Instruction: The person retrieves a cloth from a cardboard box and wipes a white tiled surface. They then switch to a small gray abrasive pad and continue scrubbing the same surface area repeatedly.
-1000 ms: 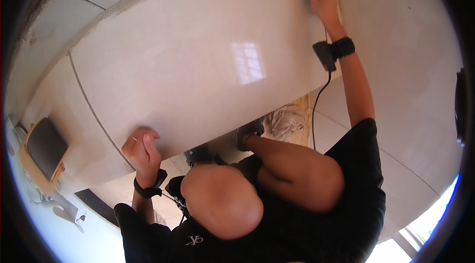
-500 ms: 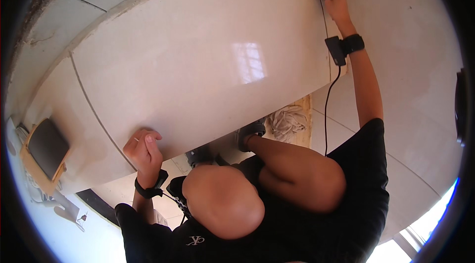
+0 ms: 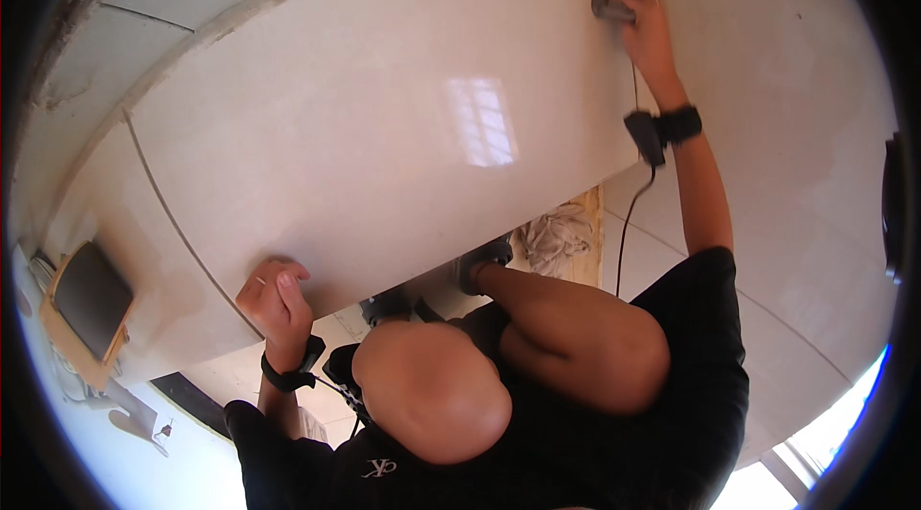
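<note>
Near the far right corner of the pale tiled surface, my right hand is closed round a short grey tool with a wider, rounded dark head. The tool's head is by the dark seam between two tiles; whether it touches the surface I cannot tell. My left hand rests at the near left edge of the tiles, beside another seam. Its fingers are curled in, with the thumb on top and a thin band on one finger. I see nothing held in it, though the palm is hidden.
A wooden-framed thing with a dark pad stands at the left. My bent knees are close to the near edge. A crumpled cloth lies below that edge. From the right wrist strap hangs a black cable.
My right hand and the grey tool have come a little nearer and slightly left, exposing the far corner of the seam. My left hand has stayed nearly in place.
</note>
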### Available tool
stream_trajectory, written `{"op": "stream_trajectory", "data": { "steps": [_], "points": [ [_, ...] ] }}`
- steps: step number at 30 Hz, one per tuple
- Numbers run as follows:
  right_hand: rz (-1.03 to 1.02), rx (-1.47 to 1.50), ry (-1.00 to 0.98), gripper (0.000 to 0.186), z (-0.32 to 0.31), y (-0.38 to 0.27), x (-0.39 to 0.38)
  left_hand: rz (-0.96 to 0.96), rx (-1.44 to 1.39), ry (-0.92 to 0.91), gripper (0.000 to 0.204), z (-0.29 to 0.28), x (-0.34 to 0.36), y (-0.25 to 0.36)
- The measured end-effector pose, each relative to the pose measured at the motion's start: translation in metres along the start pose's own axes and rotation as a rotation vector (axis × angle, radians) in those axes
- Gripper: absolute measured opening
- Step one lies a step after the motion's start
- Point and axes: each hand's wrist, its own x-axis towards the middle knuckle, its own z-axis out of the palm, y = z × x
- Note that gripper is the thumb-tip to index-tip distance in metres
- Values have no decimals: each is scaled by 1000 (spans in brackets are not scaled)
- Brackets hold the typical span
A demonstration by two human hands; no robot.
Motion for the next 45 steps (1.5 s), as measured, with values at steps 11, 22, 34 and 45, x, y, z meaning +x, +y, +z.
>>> {"op": "stream_trajectory", "data": {
  "steps": [11,22,34,45],
  "points": [
    [-124,-30,119,53,-1,14,17,-37,9,-5,34,-14,-4,5],
    [-241,-14,171,52,2,22,40,-10,-5,3,33,-2,-7,10],
    [-141,-121,177,48,-14,-33,27,-8,16,24,32,-35,-18,19],
    [52,-135,223,53,-29,-36,13,-20,-13,-22,29,-41,-23,26]
  ]
}}
